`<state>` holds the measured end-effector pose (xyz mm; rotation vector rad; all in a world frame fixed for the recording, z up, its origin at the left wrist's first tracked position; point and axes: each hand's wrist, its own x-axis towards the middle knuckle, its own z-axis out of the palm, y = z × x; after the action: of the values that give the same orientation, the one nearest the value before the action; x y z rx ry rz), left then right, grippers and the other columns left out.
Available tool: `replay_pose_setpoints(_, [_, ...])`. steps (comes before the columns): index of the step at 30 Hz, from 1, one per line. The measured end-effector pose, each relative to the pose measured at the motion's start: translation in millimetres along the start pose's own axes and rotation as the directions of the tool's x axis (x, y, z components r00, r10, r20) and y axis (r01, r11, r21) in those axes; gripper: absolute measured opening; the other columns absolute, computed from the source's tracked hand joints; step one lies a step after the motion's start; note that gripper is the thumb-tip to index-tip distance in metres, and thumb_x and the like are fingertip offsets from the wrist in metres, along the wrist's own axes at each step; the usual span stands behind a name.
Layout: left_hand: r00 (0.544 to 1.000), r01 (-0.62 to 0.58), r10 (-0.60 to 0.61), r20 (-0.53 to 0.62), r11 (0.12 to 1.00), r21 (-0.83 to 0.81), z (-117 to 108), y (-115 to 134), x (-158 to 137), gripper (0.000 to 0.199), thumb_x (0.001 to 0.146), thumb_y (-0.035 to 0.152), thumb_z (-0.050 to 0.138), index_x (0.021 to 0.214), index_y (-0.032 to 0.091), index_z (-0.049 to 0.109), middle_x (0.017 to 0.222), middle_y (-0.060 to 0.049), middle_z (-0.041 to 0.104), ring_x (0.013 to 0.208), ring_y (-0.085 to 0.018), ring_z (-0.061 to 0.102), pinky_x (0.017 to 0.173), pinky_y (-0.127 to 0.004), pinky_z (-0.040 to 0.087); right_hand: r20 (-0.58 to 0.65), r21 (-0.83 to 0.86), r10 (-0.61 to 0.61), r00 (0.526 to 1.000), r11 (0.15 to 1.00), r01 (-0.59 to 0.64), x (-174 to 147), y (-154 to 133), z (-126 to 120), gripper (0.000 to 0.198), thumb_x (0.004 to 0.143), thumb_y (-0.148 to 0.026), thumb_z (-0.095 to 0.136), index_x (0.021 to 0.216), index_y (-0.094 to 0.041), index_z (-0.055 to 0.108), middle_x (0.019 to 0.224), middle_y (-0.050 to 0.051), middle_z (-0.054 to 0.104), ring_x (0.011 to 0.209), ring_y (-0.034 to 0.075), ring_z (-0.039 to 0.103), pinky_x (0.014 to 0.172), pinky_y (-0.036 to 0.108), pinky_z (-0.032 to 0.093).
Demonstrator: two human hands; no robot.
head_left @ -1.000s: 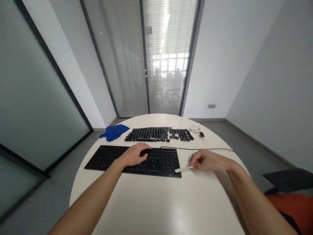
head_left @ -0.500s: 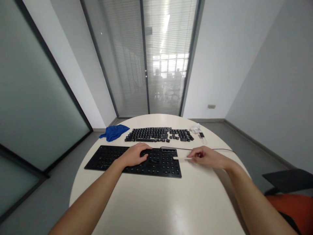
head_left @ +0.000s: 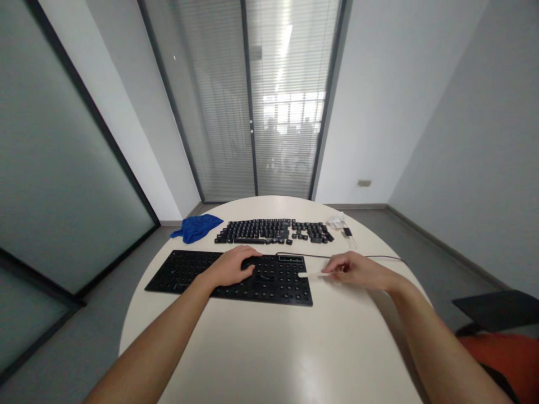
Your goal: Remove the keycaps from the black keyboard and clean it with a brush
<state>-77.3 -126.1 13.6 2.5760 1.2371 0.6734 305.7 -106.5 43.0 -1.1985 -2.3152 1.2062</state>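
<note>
A black keyboard base [head_left: 290,289] with its keycaps off lies in front of me, bare switches showing in rows. My left hand [head_left: 233,265] rests flat across its middle, fingers apart and holding nothing. Off the base's right edge, my right hand [head_left: 347,268] pinches a thin white cleaning swab [head_left: 309,274] that points left. The swab's thicker tip lies over the switches at the right end of the base; whether it touches them is hard to tell. Loose black keycaps [head_left: 261,229] are laid out in keyboard order behind the base.
A crumpled blue cloth [head_left: 197,228] lies at the back left of the round white table [head_left: 269,348]. At the back right are a white crumpled item [head_left: 336,221] and a small black-and-white object [head_left: 347,232]. A black cable [head_left: 385,257] runs right. An orange chair [head_left: 501,359] stands beside the table.
The swab's tip has shifted slightly toward me over the switches. My right hand stays nearly in place, and my left hand has not moved.
</note>
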Motion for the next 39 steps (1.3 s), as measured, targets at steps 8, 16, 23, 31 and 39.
replay_pose_setpoints(8, [1.0,0.003,-0.003,0.005,1.0,0.006,1,-2,0,0.04,0.085,0.02,0.058,0.124,0.025,0.061,0.125,-0.006,0.065,0.118,-0.024,0.058,0.106,-0.04,0.044,0.178,0.013,0.03,0.984,0.999,-0.033,-5,-4,-1,0.036,0.073,-0.047,0.073,0.091,-0.017,0.08,0.077,0.005,0.071,0.07,0.018,0.059,0.063,0.027,0.043])
replay_pose_setpoints(16, [1.0,-0.009,0.009,-0.007,1.0,0.006,1,-2,0,0.04,0.084,0.018,0.059,0.124,0.025,0.061,0.124,-0.006,0.065,0.118,-0.023,0.058,0.106,-0.04,0.044,-0.344,-0.083,-0.025,0.939,0.997,-0.004,5,12,-9,0.056,0.081,-0.063,0.061,0.106,-0.015,0.074,0.089,0.011,0.071,0.072,0.02,0.057,0.067,0.033,0.044])
replay_pose_setpoints(23, [1.0,-0.004,0.004,-0.002,1.0,0.002,-1,1,0,0.039,0.084,0.019,0.058,0.123,0.024,0.062,0.124,-0.006,0.065,0.117,-0.023,0.058,0.105,-0.039,0.045,-0.284,-0.124,-0.092,0.954,0.991,0.059,15,8,4,0.049,0.085,-0.059,0.059,0.105,-0.018,0.076,0.097,0.011,0.072,0.081,0.022,0.062,0.073,0.034,0.046])
replay_pose_setpoints(31, [1.0,-0.006,0.006,0.005,1.0,0.016,0,-1,0,0.039,0.085,0.019,0.058,0.124,0.023,0.061,0.125,-0.006,0.064,0.118,-0.023,0.058,0.106,-0.038,0.044,-0.267,-0.219,-0.268,0.926,0.952,0.212,33,-8,33,0.033,0.093,-0.042,0.056,0.104,-0.019,0.077,0.097,0.01,0.072,0.086,0.022,0.066,0.078,0.033,0.05])
replay_pose_setpoints(39, [1.0,-0.009,0.009,0.0,1.0,0.005,0,-1,0,0.039,0.084,0.019,0.059,0.123,0.023,0.062,0.125,-0.007,0.065,0.117,-0.023,0.058,0.105,-0.039,0.044,-0.263,-0.323,-0.338,0.903,0.913,0.248,40,-14,36,0.028,0.094,-0.033,0.055,0.107,-0.021,0.077,0.096,0.01,0.073,0.087,0.023,0.067,0.079,0.034,0.051])
